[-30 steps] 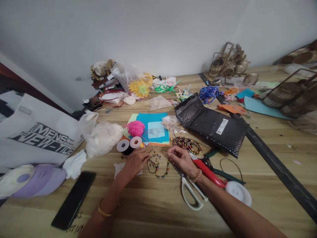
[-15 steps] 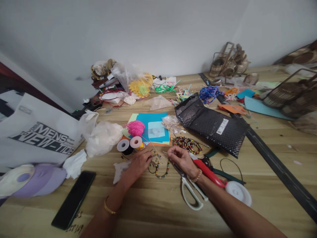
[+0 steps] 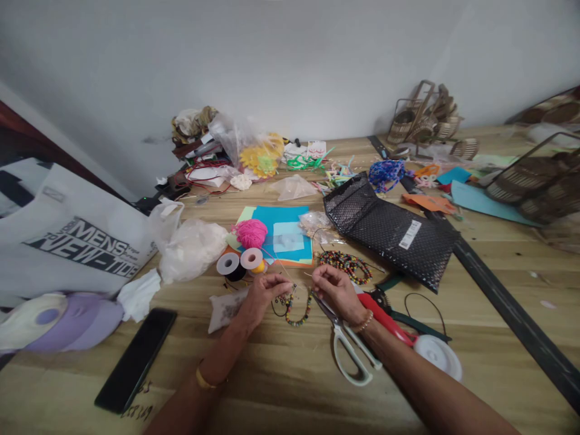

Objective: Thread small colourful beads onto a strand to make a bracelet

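While the left hand (image 3: 265, 294) was resting farther left and nearer on the table a second ago, the head view now shows it moved right and slightly farther, so that its pinched fingertips sit just beside the bead strand (image 3: 296, 308). This closes the gap between both hands, which suggests the beading work is at a fine-handling stage.

Left hand pose: palm down, forearm entering from the near edge, fingers narrowed to a pinch on what appears to be the thin thread at the strand's left end (the thread itself is too fine to confirm).

Right hand (image 3: 334, 291) pose: held almost where it was, fingers curled narrow, pinching at the strand's right end; forearm enters from the near right.

The bead strand hangs in a short curve between the two hands, touching the wooden table (image 3: 281, 380). Scissors (image 3: 347, 344) lie just near of the right hand. A coiled bead pile (image 3: 345, 264) lies just beyond it, and two spools (image 3: 239, 263) sit beyond the left hand. A dark phone (image 3: 136, 359) lies well apart, near left.
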{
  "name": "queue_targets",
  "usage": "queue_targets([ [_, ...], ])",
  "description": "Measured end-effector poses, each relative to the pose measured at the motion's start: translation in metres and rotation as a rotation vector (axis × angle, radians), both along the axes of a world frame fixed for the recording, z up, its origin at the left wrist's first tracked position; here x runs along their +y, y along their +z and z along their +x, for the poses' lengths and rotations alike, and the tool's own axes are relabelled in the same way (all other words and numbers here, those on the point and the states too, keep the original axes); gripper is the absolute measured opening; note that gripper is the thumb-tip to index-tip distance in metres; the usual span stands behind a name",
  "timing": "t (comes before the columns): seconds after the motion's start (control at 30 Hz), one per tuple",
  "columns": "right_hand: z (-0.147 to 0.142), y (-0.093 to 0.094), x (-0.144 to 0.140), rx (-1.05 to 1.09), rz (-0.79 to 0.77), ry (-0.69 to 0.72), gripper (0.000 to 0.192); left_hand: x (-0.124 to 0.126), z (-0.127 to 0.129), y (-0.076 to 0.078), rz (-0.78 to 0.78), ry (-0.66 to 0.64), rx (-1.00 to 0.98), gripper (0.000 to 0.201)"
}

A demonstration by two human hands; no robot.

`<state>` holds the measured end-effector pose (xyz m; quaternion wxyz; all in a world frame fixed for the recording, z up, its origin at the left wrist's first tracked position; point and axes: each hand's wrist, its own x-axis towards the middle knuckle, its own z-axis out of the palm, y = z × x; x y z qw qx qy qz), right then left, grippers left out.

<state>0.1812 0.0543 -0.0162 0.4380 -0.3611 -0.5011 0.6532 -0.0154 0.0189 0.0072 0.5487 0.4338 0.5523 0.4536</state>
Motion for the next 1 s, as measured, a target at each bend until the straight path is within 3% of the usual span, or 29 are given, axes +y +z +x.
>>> queue_targets([
  [0.13,-0.001,0.009,-0.009,-0.128,0.145,0.017,0.034,0.000,0.002,-0.009,-0.029,-0.014,-0.109,0.025],
  [0.3,-0.002,0.013,-0.015,-0.221,0.262,0.008,0.030,0.000,0.003,-0.013,-0.055,-0.029,-0.104,0.026],
  [0.6,-0.002,0.013,-0.016,-0.194,0.269,0.114,0.029,-0.001,0.004,-0.009,-0.071,-0.041,-0.079,0.027],
  [1.0,-0.002,0.014,-0.015,-0.185,0.274,0.129,0.028,-0.001,0.004,-0.011,-0.061,-0.051,-0.045,0.026],
])
